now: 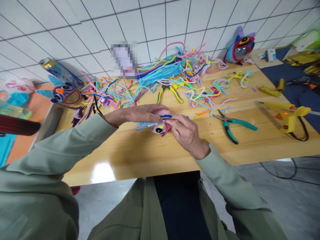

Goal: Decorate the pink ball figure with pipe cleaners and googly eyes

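A small fish-like figure made of pipe cleaners (158,129) is at the middle of the table's near half. It has a yellow-rimmed eye, a pink and blue striped body and a light blue fin sticking out to the left. My left hand (143,114) reaches over its far side, with fingers and thumb around the body. From the right, my right hand (185,132) pinches the figure's striped edge between thumb and index finger. Whether a loose strand lies in that pinch is hidden. Both hands meet at the figure, covering part of it.
Behind lie a heap of pipe cleaners (162,75) and yellow-green pliers (169,93). Teal pliers (231,123) and a yellow glue gun (285,115) are at right. Similar finished-looking figures stand at left (66,95) and back right (240,49), near a can (61,71).
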Tool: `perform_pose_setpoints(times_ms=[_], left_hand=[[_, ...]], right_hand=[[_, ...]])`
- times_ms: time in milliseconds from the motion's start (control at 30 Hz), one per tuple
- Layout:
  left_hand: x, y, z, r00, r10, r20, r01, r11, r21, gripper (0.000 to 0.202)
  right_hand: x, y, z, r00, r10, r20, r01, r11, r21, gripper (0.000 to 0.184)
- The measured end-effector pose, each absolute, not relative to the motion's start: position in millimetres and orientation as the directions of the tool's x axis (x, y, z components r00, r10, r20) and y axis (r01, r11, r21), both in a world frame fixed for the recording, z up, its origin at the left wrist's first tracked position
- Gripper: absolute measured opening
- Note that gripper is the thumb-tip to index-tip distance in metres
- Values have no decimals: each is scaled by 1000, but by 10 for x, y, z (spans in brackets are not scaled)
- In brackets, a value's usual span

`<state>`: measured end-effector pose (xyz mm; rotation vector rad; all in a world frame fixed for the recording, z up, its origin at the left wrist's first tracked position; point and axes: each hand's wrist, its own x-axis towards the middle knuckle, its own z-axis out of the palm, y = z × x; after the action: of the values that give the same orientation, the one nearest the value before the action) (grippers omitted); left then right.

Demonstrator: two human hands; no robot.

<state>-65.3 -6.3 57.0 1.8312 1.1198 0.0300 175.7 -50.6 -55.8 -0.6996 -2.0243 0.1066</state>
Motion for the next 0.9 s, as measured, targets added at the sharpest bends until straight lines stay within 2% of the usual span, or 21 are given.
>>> perform_pose_setpoints(times_ms=[200,367,500,700,900], left_hand=[[-658,-18,489,613,689,-387,643,-150,751,66],[-651,-61,425,588,731,-346,650,-171,741,64],[-675,-104,368,599,743,-299,617,-191,763,63],[-713,-129,321,589,751,-298,601,-161,783,70],[-638,-183,423,536,776,-333,655,-134,744,69]], right_hand=[[1769,-499,-506,-379,494,782,451,837,-310,29],[1792,-505,-491,-369,557,744,476,801,-364,25],[1797,-517,-475,-376,553,743,467,806,-364,18],[1791,-523,-480,-391,556,734,480,803,-352,22],[1804,-537,-474,-406,582,705,498,788,-363,19]])
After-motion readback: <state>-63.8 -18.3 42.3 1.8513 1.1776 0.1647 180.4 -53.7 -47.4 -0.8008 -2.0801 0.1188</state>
